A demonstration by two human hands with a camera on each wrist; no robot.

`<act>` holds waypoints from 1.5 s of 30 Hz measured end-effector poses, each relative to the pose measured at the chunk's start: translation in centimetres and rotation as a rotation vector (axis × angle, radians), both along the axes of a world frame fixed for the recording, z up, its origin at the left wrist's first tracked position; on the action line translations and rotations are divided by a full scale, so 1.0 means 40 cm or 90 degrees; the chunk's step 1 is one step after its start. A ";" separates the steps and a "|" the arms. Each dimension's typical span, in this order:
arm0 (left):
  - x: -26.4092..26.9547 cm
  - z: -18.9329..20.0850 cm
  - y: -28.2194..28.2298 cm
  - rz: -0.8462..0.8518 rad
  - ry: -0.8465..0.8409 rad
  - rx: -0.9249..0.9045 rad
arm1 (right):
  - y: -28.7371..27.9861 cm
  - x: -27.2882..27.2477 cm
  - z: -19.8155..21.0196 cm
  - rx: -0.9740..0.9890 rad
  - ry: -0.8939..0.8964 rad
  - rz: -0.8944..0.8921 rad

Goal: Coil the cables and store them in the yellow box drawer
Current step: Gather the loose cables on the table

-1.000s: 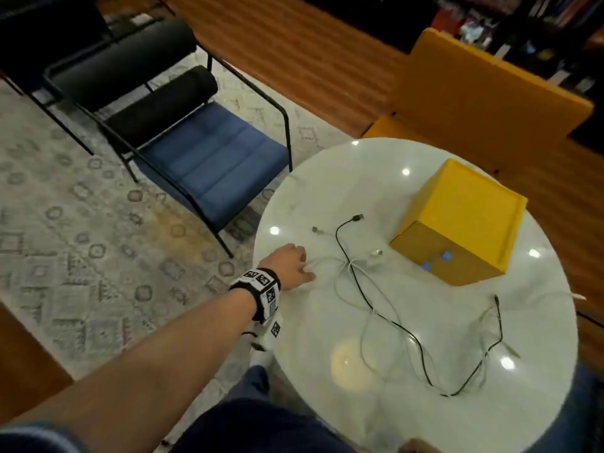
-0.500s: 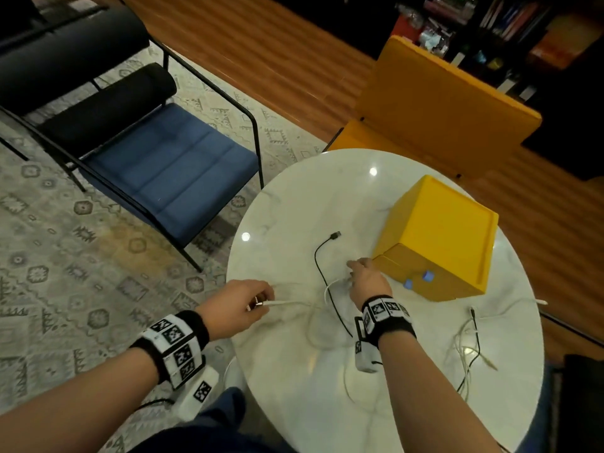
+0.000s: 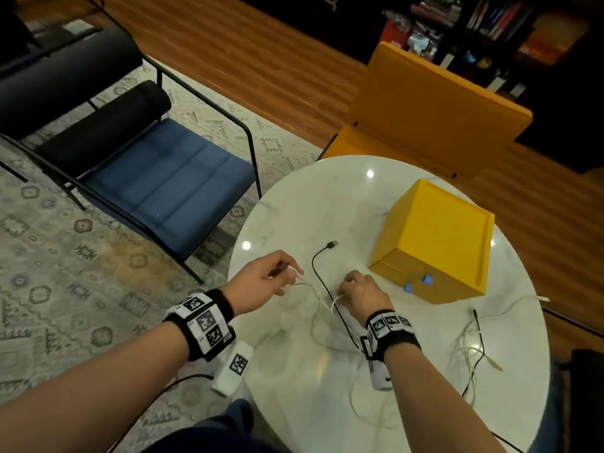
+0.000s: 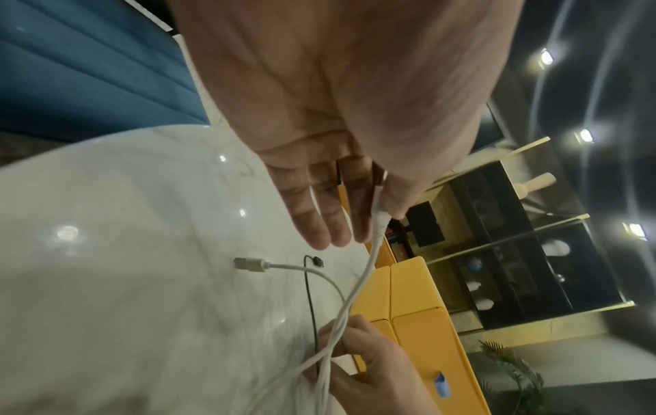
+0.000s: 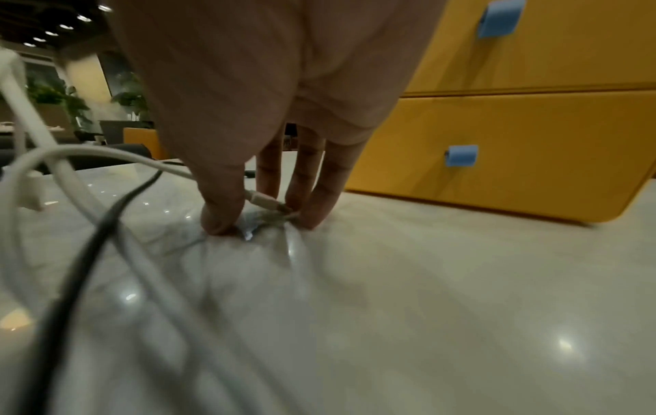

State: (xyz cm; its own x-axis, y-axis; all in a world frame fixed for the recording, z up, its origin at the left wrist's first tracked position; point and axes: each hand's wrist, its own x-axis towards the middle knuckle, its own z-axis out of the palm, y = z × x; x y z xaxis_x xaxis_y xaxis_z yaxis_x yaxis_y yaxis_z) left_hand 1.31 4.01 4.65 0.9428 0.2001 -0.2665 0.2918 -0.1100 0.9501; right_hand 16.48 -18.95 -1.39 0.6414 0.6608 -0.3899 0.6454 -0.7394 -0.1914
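Note:
My left hand (image 3: 287, 275) pinches one end of a white cable (image 3: 313, 291) between thumb and index finger, just above the round marble table (image 3: 327, 197); the left wrist view shows the same pinch on the white cable (image 4: 377, 216). My right hand (image 3: 347, 286) reaches down by the yellow box (image 3: 438, 237), thumb and fingers closing on a white cable's metal plug (image 5: 267, 202) on the tabletop. A black cable (image 3: 318, 276) runs between both hands. The box's drawers with blue knobs (image 3: 426, 279) are closed.
More tangled white and black cables (image 3: 474, 341) lie at the table's right side. A loose white USB plug (image 4: 248, 264) lies on the marble. A blue chair (image 3: 170, 188) stands left of the table and a yellow chair (image 3: 434, 103) behind it.
My right hand came into view and settled on a plug by the box. My left hand picked up the white cable end and drew it slightly left.

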 end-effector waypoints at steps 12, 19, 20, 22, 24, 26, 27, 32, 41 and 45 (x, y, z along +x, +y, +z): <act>0.067 0.071 -0.086 -0.063 0.014 -0.093 | -0.047 -0.097 0.252 0.367 -0.279 0.094; 0.065 0.093 -0.121 0.009 0.063 -0.235 | 0.045 -0.151 0.230 0.398 -0.167 0.126; 0.066 0.090 -0.120 0.017 0.070 -0.243 | 0.052 -0.158 0.227 0.397 -0.145 0.121; 0.066 0.079 -0.114 0.037 0.080 -0.251 | 0.058 -0.170 0.227 0.418 -0.077 0.076; 0.062 0.064 -0.104 0.069 0.083 -0.256 | 0.055 -0.176 0.229 0.466 0.004 -0.057; 0.054 0.049 -0.096 0.089 0.083 -0.252 | 0.055 -0.167 0.225 0.525 0.037 -0.211; 0.048 0.042 -0.093 0.086 0.081 -0.237 | 0.061 -0.157 0.219 0.531 0.055 -0.262; -0.006 0.021 -0.096 0.027 0.075 -0.180 | 0.138 -0.108 0.163 0.264 0.256 -0.172; -0.074 -0.012 -0.073 0.150 0.104 -0.231 | 0.196 -0.125 0.096 -0.084 0.211 0.029; -0.078 -0.001 -0.074 0.168 0.111 -0.269 | 0.188 -0.151 0.094 -0.012 0.358 -0.034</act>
